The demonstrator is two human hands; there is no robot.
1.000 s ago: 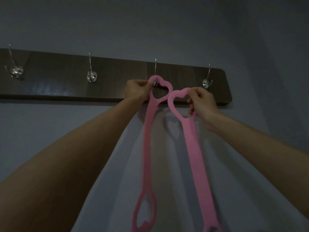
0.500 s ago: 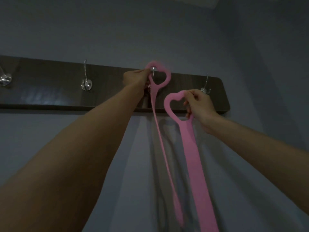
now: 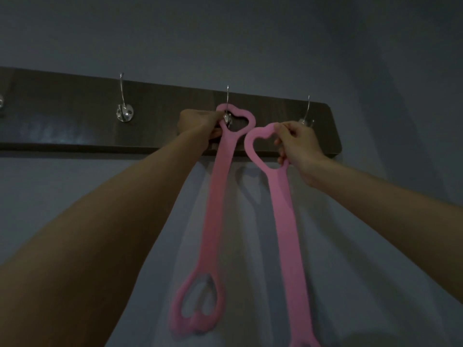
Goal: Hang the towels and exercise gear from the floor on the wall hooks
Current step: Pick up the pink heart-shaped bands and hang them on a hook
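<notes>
grips the heart loop of the left band [image 3: 220,196] with the left hand [image 3: 198,123], fingers curled round the loop's left rim. has brought that loop down since half a second ago: then raised over the tip of the hook [image 3: 227,96] and twisted edge-on, now settled round the hook's base, just right of the fingertips, with the strap hanging flat below the knuckles. blurs at the lower loop, so probably swinging a little.

clenches the right band [image 3: 283,209] in the right hand [image 3: 298,144], fingers wrapped round the right rim of its heart loop, much as a second ago, only carried slightly nearer the end hook [image 3: 308,103], just above and behind those knuckles. not threaded there yet; keeps the loop left of the fingers, in front of the board [image 3: 75,126].

reads, as a judgement, as one band nearly hung and close to release, provided the loop truly sits behind the hook's tip; cannot tell that for certain from here. leaves the right loop to be lifted above the fingers' present height and dropped over the end hook.
</notes>
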